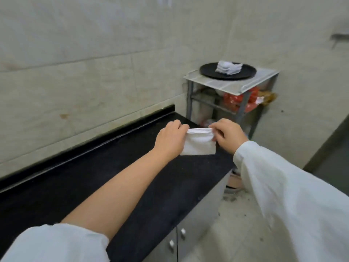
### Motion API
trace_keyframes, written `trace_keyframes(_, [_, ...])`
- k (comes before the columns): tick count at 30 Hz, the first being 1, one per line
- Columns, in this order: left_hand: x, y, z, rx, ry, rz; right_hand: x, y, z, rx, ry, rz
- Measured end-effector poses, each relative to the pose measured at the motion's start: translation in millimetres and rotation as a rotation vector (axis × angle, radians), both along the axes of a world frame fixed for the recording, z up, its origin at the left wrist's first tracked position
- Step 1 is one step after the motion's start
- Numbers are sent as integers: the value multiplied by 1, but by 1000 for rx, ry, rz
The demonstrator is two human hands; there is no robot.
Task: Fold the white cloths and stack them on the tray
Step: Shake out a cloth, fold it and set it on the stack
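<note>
- Head view shows the folded cloth (pixel 198 143) held up in the air above the black counter (pixel 94 176), near its far end; the left hand (pixel 171 139) pinches its upper left corner and the right hand (pixel 227 136) pinches its upper right corner, fingers curled on the top edge.
- Beyond the counter's far end stands a metal rack (pixel 230 87) carrying the round black tray (pixel 227 71), on which a stack of folded cloths (pixel 228 67) already sits, well apart from the hands.
- Risk, as I judge it: the layers are held only at the top corners, so the lower part could fall open on the way to the tray if one pinch loosens.
- Another risk: the stack looks uneven and sits toward the tray's far side, so a careless drop could tip it or slide it off.
- Cloth looks soft, thin and matte, a small rectangle with layered edges at the top.
- Counter is dark, flat and slightly glossy; the tray is smooth with a low rim; the rack's top is a pale ribbed panel.
</note>
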State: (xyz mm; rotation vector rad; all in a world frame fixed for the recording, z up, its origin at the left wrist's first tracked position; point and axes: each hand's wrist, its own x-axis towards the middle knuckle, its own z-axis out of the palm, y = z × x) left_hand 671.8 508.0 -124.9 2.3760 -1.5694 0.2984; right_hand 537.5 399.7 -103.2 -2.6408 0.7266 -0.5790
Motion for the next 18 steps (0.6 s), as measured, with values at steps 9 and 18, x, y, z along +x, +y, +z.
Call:
trace_keyframes(9, [-30,-216,112,-336,155,-100,-27,-200,128,36,-289,-228])
trace_keyframes(18, [15,-403,116,-303,149,-41,15,-387,106,-200,-257,-218])
